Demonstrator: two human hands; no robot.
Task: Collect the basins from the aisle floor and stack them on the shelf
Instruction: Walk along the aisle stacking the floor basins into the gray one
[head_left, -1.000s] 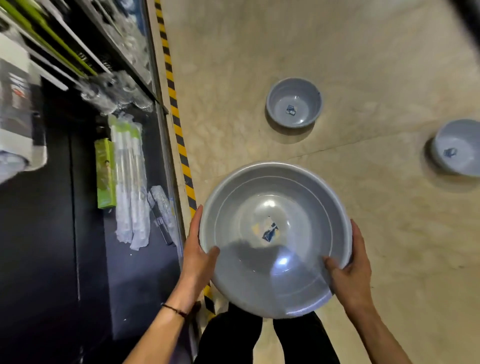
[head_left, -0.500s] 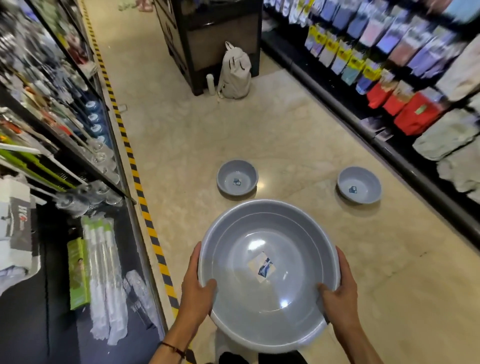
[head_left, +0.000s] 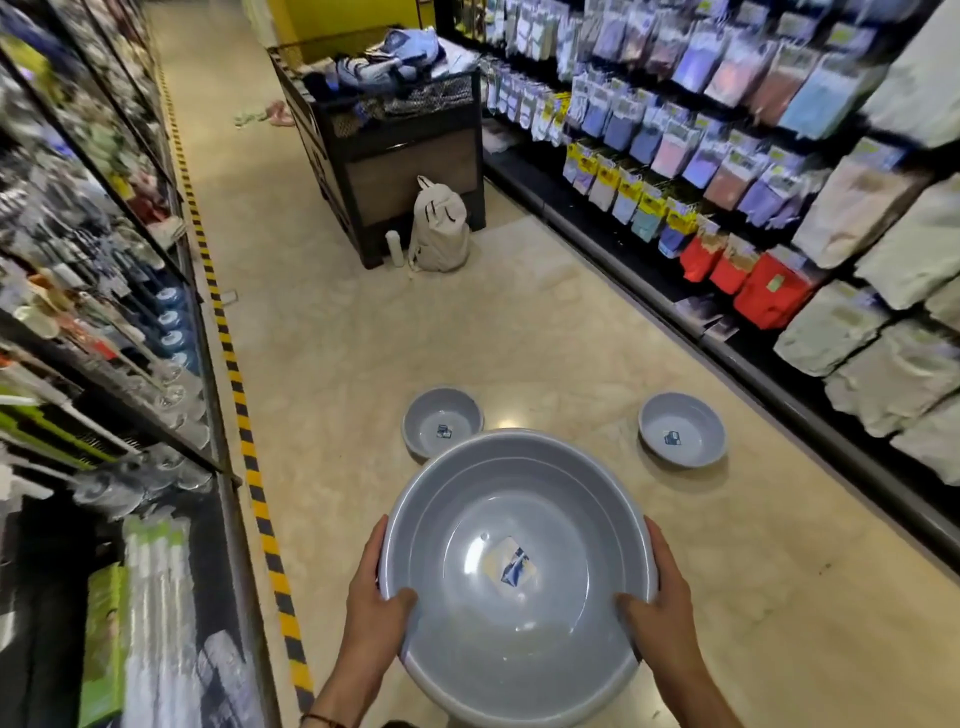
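The large basin (head_left: 514, 577) is held over the beige floor (head_left: 363, 322), its rim gripped by the left hand (head_left: 371, 613) and right hand (head_left: 665, 618), thumbs hooked inside. Ahead, a left basin (head_left: 442, 423) and a right basin (head_left: 681, 430) are set on the floor between stocked shelves (head_left: 779, 156).

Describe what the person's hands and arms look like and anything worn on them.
The left hand and right hand are bare: no gloves, no rings that show. Both forearms are uncovered, no sleeve in view. The only thing worn is a thin dark bracelet round the left wrist, at the frame's bottom edge.
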